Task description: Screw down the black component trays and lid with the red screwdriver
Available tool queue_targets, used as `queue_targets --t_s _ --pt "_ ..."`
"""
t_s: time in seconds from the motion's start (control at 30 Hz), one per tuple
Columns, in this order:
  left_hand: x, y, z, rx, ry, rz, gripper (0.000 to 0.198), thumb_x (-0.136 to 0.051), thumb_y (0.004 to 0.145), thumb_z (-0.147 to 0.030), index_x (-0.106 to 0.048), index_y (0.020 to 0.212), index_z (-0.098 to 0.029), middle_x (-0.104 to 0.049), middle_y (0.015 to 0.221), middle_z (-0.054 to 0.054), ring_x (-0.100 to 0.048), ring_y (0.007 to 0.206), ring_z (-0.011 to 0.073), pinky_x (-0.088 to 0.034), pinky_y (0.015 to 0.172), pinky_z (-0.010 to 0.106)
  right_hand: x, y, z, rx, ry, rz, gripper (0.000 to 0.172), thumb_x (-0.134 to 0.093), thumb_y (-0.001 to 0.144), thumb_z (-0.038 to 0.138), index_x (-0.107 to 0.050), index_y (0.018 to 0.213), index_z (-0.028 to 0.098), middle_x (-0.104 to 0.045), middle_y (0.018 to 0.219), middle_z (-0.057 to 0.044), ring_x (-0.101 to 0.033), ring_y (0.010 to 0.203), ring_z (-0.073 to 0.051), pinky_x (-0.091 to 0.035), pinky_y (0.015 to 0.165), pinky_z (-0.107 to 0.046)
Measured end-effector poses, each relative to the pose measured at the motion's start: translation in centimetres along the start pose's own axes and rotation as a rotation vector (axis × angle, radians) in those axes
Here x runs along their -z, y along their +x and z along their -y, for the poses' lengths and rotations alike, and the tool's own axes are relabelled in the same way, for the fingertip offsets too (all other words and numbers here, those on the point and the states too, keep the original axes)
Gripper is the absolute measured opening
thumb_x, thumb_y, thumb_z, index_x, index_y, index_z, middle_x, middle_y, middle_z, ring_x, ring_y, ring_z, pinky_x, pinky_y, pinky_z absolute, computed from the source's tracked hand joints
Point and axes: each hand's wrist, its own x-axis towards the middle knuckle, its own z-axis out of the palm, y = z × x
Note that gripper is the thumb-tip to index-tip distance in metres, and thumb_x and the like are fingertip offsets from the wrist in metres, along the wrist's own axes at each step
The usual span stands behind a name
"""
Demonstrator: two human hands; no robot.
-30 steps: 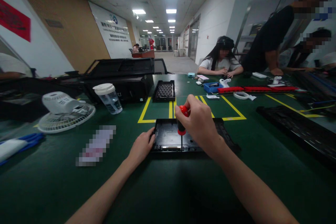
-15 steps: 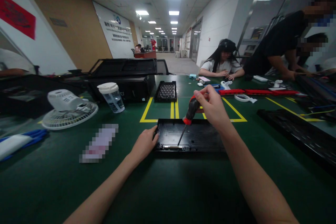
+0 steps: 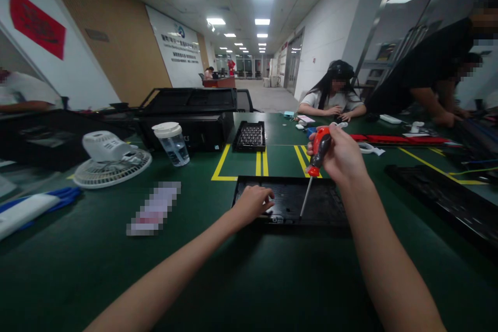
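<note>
Right hand (image 3: pixel 342 158) grips the red-and-black-handled screwdriver (image 3: pixel 316 158), its tip on the flat black plastic panel (image 3: pixel 311 199) at table centre. Left hand (image 3: pixel 252 202) rests on the panel, fingers loosely spread. Beyond: black screw tray (image 3: pixel 249 136), clear lidded cup (image 3: pixel 171 142), white desk fan (image 3: pixel 111 161).

1. Screwdriver (image 3: pixel 316 155): glossy red-and-black plastic handle, thin metal shaft.
2. Black tray (image 3: pixel 290 199) at 12 o'clock: matt plastic, probably.
3. Table (image 3: pixel 249 270): smooth, matt green mat.
</note>
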Motion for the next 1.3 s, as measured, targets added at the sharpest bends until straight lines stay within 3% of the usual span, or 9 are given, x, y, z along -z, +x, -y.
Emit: queue_targets --t_s 0.1,0.27,0.43,0.63,0.9,1.13,1.3 --pt "-0.7 1.6 -0.9 -0.06 -0.052 0.067 0.019 -0.058 0.08 -0.03 -0.061 0.096 -0.02 -0.067 0.083 0.001 -0.061 0.081 0.017 -0.04 0.074 0.028 0.2 0.2 -0.1 -0.099 0.029 -0.026 0.026 -0.031 0.091 0.026 -0.049 0.076 0.016 -0.055 0.054 0.0 -0.053 0.043 -0.013 -0.045 0.041 -0.026" --pt "-2.3 3.4 -1.7 -0.036 -0.052 0.118 0.021 -0.063 0.076 -0.032 -0.063 0.092 -0.019 -0.068 0.083 0.004 -0.062 0.078 0.0176 -0.04 0.067 0.024 0.6 0.5 0.2 -0.181 0.063 -0.024 0.03 -0.028 0.089 0.029 -0.05 0.076 0.015 -0.054 0.055 -0.002 -0.052 0.043 -0.013 -0.042 0.04 -0.026" --pt "-3.2 4.1 -2.0 -0.031 -0.045 0.122 0.021 -0.065 0.072 -0.036 -0.065 0.085 -0.02 -0.067 0.078 0.003 -0.062 0.073 0.0189 -0.04 0.063 0.025 1.1 0.7 0.8 -0.164 0.097 0.005 0.029 -0.033 0.082 0.037 -0.051 0.073 0.016 -0.052 0.054 -0.001 -0.051 0.045 -0.013 -0.041 0.04 -0.024" --pt "-3.2 4.2 -2.2 -0.014 -0.058 0.122 0.011 -0.064 0.073 -0.028 -0.065 0.08 -0.02 -0.067 0.076 0.003 -0.062 0.075 0.0194 -0.041 0.066 0.025 1.0 0.5 1.1 -0.14 0.081 -0.025 0.026 -0.041 0.076 0.04 -0.05 0.067 0.017 -0.048 0.052 0.001 -0.047 0.042 -0.011 -0.04 0.041 -0.024" --pt "-1.9 3.1 -0.9 0.023 -0.141 0.101 0.009 -0.061 0.076 -0.026 -0.064 0.081 -0.019 -0.068 0.078 0.002 -0.062 0.073 0.016 -0.043 0.066 0.023 0.9 0.1 1.6 -0.057 0.027 -0.002 0.022 -0.051 0.069 0.038 -0.048 0.062 0.017 -0.047 0.054 0.002 -0.047 0.044 -0.01 -0.038 0.04 -0.023" --pt "1.0 -0.1 -0.3 0.022 -0.416 -0.007 0.011 -0.06 0.077 -0.025 -0.063 0.084 -0.018 -0.067 0.081 0.001 -0.062 0.076 0.0129 -0.045 0.068 0.022 0.2 -0.8 1.9 0.046 0.103 -0.007 0.024 -0.045 0.072 0.035 -0.042 0.055 0.018 -0.044 0.054 0.001 -0.044 0.042 -0.011 -0.034 0.038 -0.023" --pt "2.1 -2.3 -0.7 0.099 -0.546 -0.095 0.01 -0.06 0.075 -0.021 -0.062 0.084 -0.018 -0.066 0.083 -0.001 -0.061 0.077 0.0118 -0.047 0.072 0.024 -0.5 -2.1 2.1 0.104 0.147 0.095 0.023 -0.042 0.071 0.033 -0.044 0.054 0.017 -0.044 0.057 0.0 -0.044 0.044 -0.011 -0.033 0.037 -0.023"
